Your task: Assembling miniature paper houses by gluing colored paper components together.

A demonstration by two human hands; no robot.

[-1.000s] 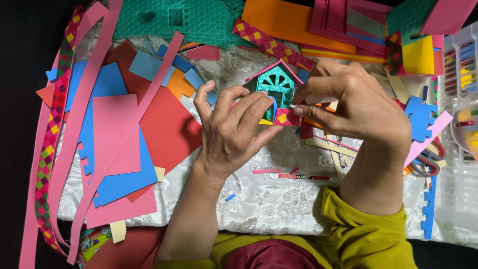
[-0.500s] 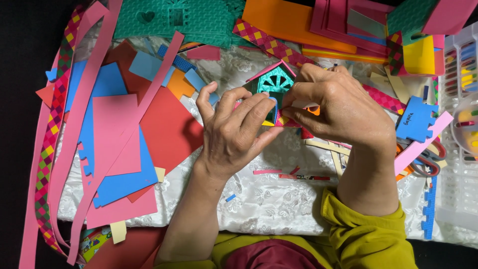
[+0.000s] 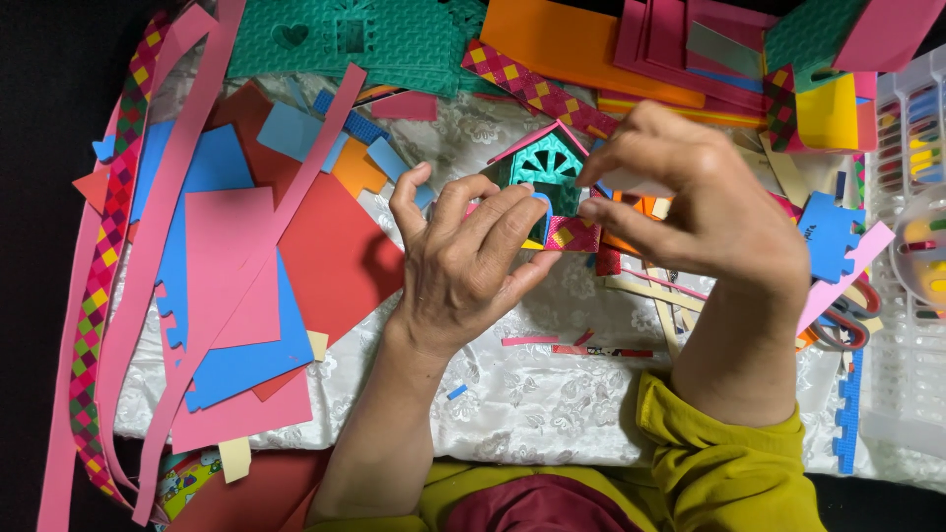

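At the upper middle of the frame, a small teal paper house (image 3: 545, 169) with a pink roof stands between both hands, its peak pointing toward the top edge and its long axis running up-down in the picture. The left hand (image 3: 471, 266) pinches its lower edge; the right hand (image 3: 705, 207) grips its right side. A white plastic tray (image 3: 912, 325) of coloured pieces sits at far right, and a blue foam sheet (image 3: 212, 296) at left on the bench (image 3: 552, 404).

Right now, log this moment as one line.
left hand: holds small teal paper house | right hand: pinching at house's side | surface: white cloth, foam sheets around
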